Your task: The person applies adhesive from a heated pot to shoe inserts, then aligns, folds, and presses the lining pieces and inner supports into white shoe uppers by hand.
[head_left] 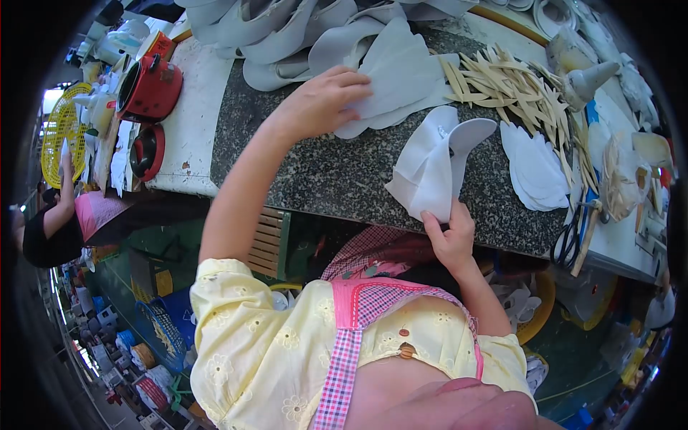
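Note:
My right hand [452,237] pinches the lower edge of a white shoe upper [428,166], which is folded into a curved, standing shape over the front of the dark speckled stone slab [301,172]. My left hand [322,100] reaches to a fanned stack of flat white cut pieces [401,75]. Its fingers are stretched out and apart at the stack's left edge, with the thumb below them. Behind the stack lies a heap of curved white uppers [287,36].
Thin beige strips [502,82] are piled at the right, above more white cut pieces [532,168]. Black scissors [566,245] and a hammer [588,240] lie at the right front edge. A red pot [154,89] stands left. Another person's arm [63,193] is at far left.

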A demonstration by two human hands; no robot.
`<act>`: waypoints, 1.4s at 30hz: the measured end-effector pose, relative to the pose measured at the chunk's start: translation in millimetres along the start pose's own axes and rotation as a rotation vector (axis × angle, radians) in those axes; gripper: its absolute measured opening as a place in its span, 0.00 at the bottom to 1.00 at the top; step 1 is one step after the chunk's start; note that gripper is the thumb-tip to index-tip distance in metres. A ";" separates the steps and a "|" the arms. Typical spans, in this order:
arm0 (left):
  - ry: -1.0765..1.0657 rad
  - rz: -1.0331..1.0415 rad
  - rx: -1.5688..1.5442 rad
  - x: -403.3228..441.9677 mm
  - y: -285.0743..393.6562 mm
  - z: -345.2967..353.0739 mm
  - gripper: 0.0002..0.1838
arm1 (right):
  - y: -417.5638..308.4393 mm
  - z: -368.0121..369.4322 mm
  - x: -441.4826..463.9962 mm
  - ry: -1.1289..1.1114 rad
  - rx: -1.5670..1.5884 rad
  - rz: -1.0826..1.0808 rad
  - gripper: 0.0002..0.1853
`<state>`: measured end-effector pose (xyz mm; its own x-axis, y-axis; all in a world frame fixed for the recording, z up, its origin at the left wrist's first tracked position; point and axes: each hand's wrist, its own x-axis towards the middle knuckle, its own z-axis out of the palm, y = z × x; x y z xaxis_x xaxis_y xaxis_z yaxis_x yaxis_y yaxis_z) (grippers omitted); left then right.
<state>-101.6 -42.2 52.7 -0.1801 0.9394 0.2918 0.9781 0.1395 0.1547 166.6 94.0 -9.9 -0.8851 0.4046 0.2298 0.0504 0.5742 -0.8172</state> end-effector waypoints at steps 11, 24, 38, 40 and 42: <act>-0.224 0.418 0.458 10.6 -11.4 2.3 0.11 | -70.5 26.4 41.7 -0.003 0.048 -0.653 0.29; 1.495 -0.322 -0.783 -45.0 -137.5 -147.4 0.08 | -84.0 117.8 83.9 -0.086 -0.007 -0.303 0.41; 1.049 -0.974 0.528 -269.2 -324.8 -193.6 0.04 | -62.7 130.2 55.6 -0.336 0.051 -0.330 0.30; 0.892 -1.052 0.359 -276.2 -335.6 -193.1 0.06 | -60.4 131.5 55.8 -0.334 0.027 -0.312 0.31; 0.717 -1.118 0.329 -281.3 -346.2 -194.2 0.08 | -58.8 133.0 55.9 -0.349 0.000 -0.290 0.32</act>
<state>-409.8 -415.6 100.4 -0.7991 -0.0750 0.5965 0.2378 0.8719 0.4281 52.7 -11.8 -19.3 -0.9657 -0.0368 0.2570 -0.2224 0.6286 -0.7453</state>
